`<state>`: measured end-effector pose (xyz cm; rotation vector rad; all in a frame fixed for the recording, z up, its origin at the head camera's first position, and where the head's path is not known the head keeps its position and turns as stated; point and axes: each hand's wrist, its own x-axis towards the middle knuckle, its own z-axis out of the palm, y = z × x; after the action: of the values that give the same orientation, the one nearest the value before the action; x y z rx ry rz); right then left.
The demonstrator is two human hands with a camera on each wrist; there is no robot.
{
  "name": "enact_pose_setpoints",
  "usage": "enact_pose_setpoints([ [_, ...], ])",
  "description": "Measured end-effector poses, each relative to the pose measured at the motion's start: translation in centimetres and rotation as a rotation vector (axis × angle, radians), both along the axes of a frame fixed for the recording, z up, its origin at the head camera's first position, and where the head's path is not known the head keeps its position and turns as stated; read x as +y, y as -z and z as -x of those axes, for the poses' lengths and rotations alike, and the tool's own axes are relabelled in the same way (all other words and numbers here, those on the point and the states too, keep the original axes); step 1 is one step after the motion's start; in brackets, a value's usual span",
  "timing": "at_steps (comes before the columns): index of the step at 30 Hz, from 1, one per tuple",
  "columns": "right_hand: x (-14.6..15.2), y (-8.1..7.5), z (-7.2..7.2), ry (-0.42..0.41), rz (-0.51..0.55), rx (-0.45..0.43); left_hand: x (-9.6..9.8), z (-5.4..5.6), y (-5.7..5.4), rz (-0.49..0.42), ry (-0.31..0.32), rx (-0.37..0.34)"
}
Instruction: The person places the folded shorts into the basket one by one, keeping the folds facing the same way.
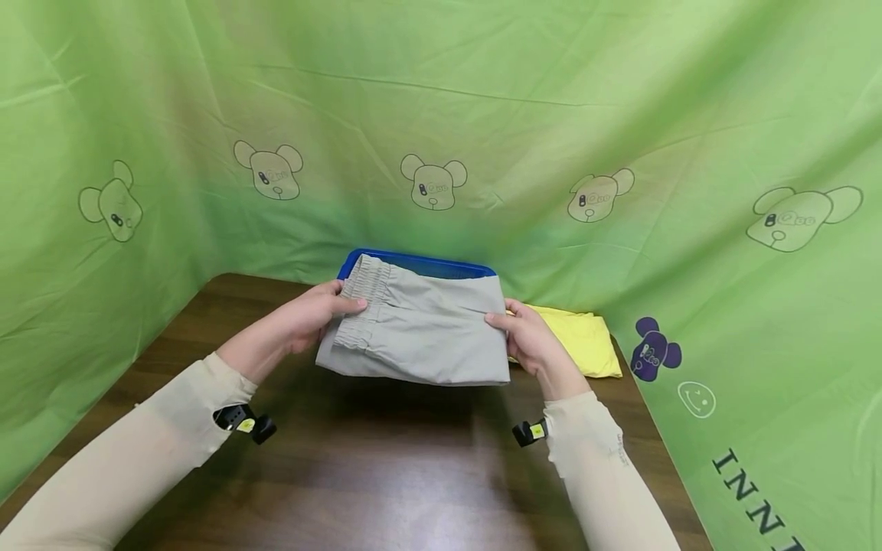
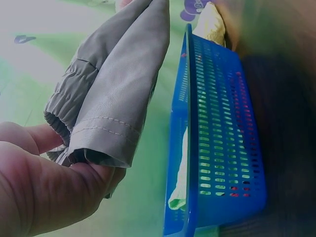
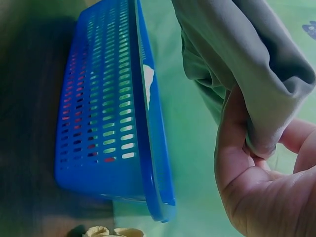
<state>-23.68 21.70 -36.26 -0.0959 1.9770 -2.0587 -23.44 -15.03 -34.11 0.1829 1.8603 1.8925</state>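
Both hands hold up a pair of folded grey pants [image 1: 427,329] with a gathered elastic waistband, above the table. My left hand [image 1: 311,315] pinches the waistband end, thumb on top and fingers underneath. In the left wrist view a stitched hem lies beside the waistband of the pants [image 2: 111,103] at that grip. My right hand [image 1: 532,338] pinches the opposite, folded end; the right wrist view has thumb and fingers around this edge of the pants [image 3: 256,89]. Behind the pants stands a blue plastic basket [image 1: 441,265], mostly hidden by them in the head view.
Slotted walls of the basket [image 3: 103,98] let red and pale cloth show inside. A folded yellow cloth [image 1: 575,340] lies on the brown wooden table [image 1: 413,467] to the right. Green fabric [image 1: 441,99] with bear prints encloses the table's back and sides.
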Motion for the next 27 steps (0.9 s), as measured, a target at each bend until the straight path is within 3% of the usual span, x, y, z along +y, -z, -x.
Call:
enact_pose_setpoints([
  [14, -0.6, -1.0, 2.1, 0.037, 0.060, -0.042, 0.0, 2.5, -1.6, 0.022, -0.038, 0.033],
  [27, -1.0, -1.2, 4.5, 0.058, 0.066, -0.090, 0.3, 4.9, -1.2, 0.045, -0.069, 0.032],
])
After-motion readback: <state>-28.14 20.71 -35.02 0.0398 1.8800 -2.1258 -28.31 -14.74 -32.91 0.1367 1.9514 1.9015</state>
